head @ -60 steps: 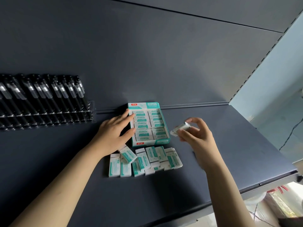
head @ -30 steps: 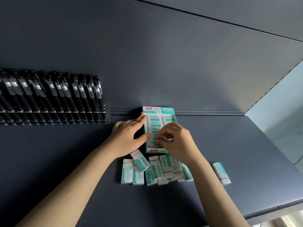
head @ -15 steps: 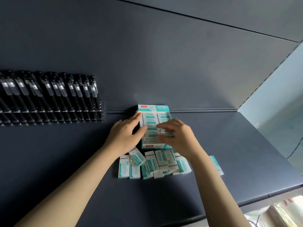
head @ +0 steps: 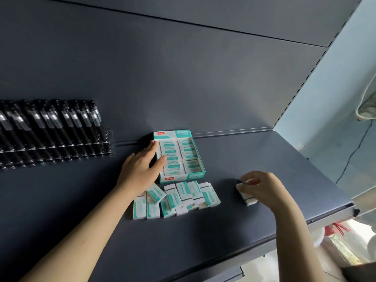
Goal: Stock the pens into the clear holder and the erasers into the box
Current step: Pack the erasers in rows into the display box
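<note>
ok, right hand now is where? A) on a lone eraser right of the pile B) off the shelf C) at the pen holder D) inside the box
A: the right hand pinches the lone eraser, apart from the pile and the box.

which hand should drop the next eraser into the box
Right. The right hand pinches a lone eraser on the shelf, to the right of the box, and looks free to carry it over. The left hand lies flat against the box's left side, apparently steadying it.
</note>
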### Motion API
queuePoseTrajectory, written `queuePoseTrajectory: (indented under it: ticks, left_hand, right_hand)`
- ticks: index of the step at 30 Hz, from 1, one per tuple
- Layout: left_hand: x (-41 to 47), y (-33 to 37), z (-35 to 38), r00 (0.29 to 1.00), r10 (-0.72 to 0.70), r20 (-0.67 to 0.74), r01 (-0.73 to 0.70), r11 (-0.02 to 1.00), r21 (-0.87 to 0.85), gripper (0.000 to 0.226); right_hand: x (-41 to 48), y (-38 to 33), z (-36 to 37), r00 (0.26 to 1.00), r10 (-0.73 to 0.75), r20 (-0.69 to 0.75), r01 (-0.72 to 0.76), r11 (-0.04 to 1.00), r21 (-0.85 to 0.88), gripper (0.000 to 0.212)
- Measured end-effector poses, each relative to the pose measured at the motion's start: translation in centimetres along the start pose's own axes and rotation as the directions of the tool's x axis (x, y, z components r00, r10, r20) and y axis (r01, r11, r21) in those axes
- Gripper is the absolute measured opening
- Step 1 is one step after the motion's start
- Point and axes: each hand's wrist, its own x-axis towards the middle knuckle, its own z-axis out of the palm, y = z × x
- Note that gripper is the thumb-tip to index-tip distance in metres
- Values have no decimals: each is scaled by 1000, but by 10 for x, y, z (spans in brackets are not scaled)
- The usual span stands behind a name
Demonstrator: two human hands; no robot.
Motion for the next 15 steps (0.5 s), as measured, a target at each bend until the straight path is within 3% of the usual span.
queuePoseTrajectory:
  ticks: [3,6,10,15]
  left_hand:
    - [0,1,-1,1000,-7,4,7,1000,1,61]
    - [-1,1,-1,1000,-6,6,6,1000,0,62]
    - [-2,3,-3,1000,-7,9,7,1000,-3,61]
    - [-2,3,-4,1000,-1,14,1,1000,-21,61]
  right_hand:
    - [-2,-8,5,999,-53,13,52,997,59,15]
    - [-3,-16,12,997,-77,-6,75,954,289,12]
    - [-5,-32,16,999,-46,0,37,803,595,5]
    - [-4,-59,24,993,-87,85,-14,614,789,6]
